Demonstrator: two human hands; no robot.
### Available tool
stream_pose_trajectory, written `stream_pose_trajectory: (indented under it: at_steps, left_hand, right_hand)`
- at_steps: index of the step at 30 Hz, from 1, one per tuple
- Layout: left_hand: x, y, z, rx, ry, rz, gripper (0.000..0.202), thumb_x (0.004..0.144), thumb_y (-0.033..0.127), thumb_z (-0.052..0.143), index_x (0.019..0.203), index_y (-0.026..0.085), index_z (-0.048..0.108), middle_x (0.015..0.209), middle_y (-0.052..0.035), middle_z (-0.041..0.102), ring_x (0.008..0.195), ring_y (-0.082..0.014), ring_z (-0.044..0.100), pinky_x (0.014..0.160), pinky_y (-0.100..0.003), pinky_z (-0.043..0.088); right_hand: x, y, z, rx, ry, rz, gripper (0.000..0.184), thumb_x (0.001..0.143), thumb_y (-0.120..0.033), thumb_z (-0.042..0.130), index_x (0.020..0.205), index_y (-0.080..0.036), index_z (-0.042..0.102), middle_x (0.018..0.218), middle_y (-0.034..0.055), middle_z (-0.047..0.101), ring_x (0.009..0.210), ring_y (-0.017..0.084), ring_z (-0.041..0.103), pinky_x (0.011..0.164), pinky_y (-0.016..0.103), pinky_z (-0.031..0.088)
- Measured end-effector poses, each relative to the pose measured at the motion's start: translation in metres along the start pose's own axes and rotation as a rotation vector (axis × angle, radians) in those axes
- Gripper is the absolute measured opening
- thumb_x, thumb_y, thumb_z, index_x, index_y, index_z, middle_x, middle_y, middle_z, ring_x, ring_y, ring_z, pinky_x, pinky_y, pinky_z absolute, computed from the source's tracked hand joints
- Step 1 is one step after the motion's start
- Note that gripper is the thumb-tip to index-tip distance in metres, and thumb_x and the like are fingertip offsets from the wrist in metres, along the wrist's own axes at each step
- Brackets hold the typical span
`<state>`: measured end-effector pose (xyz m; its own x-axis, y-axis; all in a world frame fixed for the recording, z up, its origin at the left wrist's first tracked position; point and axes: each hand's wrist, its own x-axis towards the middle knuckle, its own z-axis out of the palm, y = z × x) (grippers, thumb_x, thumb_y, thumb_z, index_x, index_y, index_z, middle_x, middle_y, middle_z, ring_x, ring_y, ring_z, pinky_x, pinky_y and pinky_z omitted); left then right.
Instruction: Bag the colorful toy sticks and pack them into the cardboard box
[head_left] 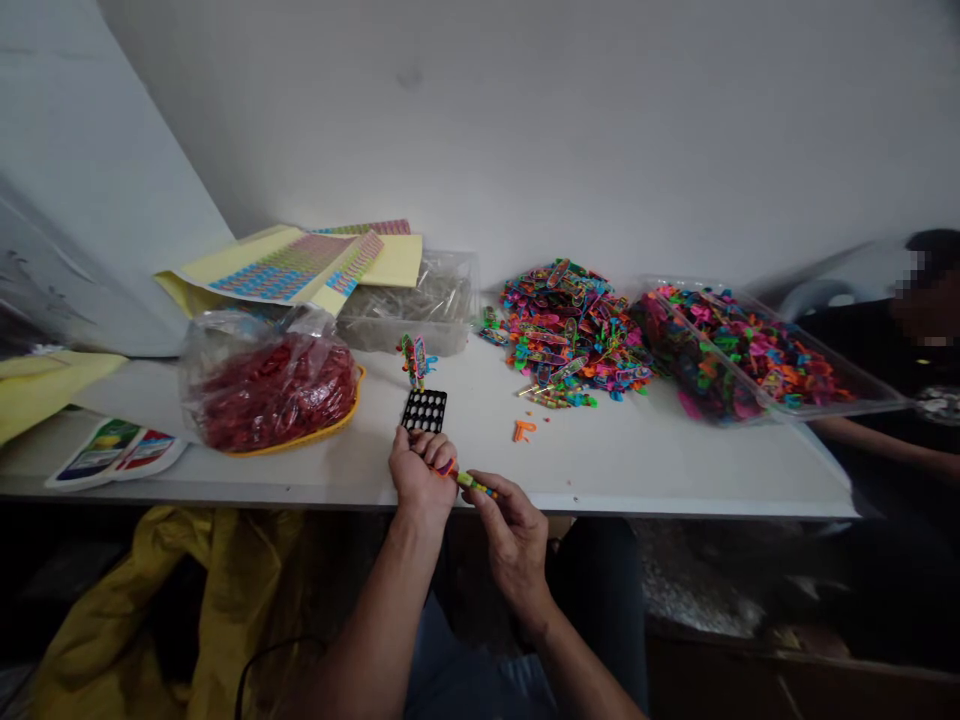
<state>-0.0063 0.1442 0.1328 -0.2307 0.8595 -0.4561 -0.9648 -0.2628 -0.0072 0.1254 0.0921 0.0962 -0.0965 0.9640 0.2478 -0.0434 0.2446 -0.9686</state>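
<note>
My left hand (420,475) and my right hand (514,540) both grip a small multicoloured plastic toy piece (472,484) above the table's front edge. Its far end is hidden in my left fingers. Just beyond my left hand lies a black perforated plastic grid (424,410), and several small coloured pieces (415,362) stand upright behind it. A small orange plastic piece (523,430) lies on the white table (637,470) ahead of my right hand. Farther right is a loose heap of bright plastic pieces (574,335).
A clear tray of coloured pieces (832,385) sits to the right, and a seated person (885,370) is beyond it. To the left are a bag of red pieces (274,392), printed sticker sheets (289,268) and a clear plastic box (442,295). A wall runs behind.
</note>
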Motion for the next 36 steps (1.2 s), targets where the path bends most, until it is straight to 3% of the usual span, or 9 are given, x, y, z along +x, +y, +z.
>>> stream_pose_trajectory:
  at_steps: [7,15,17,22,27,31,34,36]
  left_hand:
    - [0.003,0.000,-0.008,0.048,-0.014,0.045,0.038,0.103,0.033,0.037,0.067,0.020,0.036,0.047,0.0090,0.030,0.033,-0.0053,0.028,0.033,-0.018,0.020]
    - [0.003,-0.002,-0.010,0.006,0.053,0.034,0.039,0.104,0.035,0.038,0.068,0.019,0.038,0.047,0.0096,0.031,0.031,-0.0043,0.028,0.032,-0.017,0.018]
    - [0.002,-0.003,-0.010,0.027,0.048,0.061,0.039,0.104,0.036,0.039,0.070,0.019,0.040,0.047,0.0099,0.030,0.032,-0.0044,0.027,0.033,-0.017,0.017]
    - [-0.002,-0.006,-0.009,0.116,0.020,0.173,0.037,0.103,0.038,0.044,0.072,0.019,0.041,0.049,0.0106,0.024,0.032,-0.0051,0.023,0.033,-0.019,0.014]
    - [-0.003,-0.008,-0.014,0.190,0.052,0.178,0.035,0.102,0.038,0.046,0.072,0.020,0.040,0.051,0.0107,0.023,0.033,-0.0054,0.021,0.032,-0.019,0.014]
    - [-0.002,-0.004,-0.016,0.256,0.051,0.205,0.035,0.100,0.041,0.049,0.073,0.020,0.041,0.051,0.0109,0.023,0.035,-0.0057,0.021,0.032,-0.018,0.017]
    - [-0.002,-0.003,-0.014,0.395,0.044,0.305,0.042,0.095,0.051,0.056,0.071,0.021,0.040,0.050,0.0109,0.024,0.035,-0.0063,0.021,0.031,-0.018,0.018]
    - [-0.004,-0.006,-0.011,0.538,-0.026,0.407,0.048,0.090,0.058,0.059,0.067,0.022,0.037,0.049,0.0104,0.026,0.035,-0.0065,0.022,0.031,-0.019,0.018]
  right_hand:
    - [-0.001,-0.001,-0.002,-0.041,-0.028,0.009,0.017,0.092,-0.031,0.068,0.106,-0.025,0.076,0.096,0.0026,0.076,0.087,0.017,0.069,0.082,0.030,0.054]
    - [-0.001,0.004,0.001,0.158,0.013,0.206,0.020,0.087,-0.036,0.073,0.098,-0.020,0.075,0.086,0.0033,0.077,0.078,0.018,0.070,0.077,0.031,0.057]
    - [-0.003,0.006,-0.001,0.060,-0.001,0.135,0.017,0.089,-0.034,0.071,0.100,-0.021,0.075,0.089,0.0035,0.077,0.082,0.018,0.071,0.078,0.031,0.057]
    - [-0.007,0.011,-0.005,-0.296,-0.047,-0.243,0.023,0.094,-0.020,0.063,0.114,-0.026,0.073,0.103,0.0040,0.077,0.091,0.019,0.073,0.081,0.029,0.059]
    - [-0.007,0.026,-0.007,-0.362,-0.114,-0.440,0.038,0.094,-0.009,0.059,0.125,-0.031,0.067,0.114,0.0028,0.075,0.104,0.018,0.071,0.092,0.031,0.058]
    - [-0.005,0.026,-0.008,-0.323,-0.136,-0.346,0.032,0.096,-0.015,0.059,0.123,-0.029,0.069,0.112,0.0038,0.075,0.101,0.018,0.071,0.090,0.031,0.058]
    - [0.007,0.012,-0.012,-0.306,-0.324,-0.162,0.027,0.098,-0.022,0.058,0.122,-0.027,0.070,0.113,0.0049,0.075,0.102,0.019,0.071,0.090,0.031,0.057]
    - [0.022,0.001,-0.014,-0.347,-0.459,-0.062,0.026,0.097,-0.024,0.059,0.120,-0.027,0.071,0.111,0.0047,0.075,0.099,0.019,0.070,0.088,0.031,0.055]
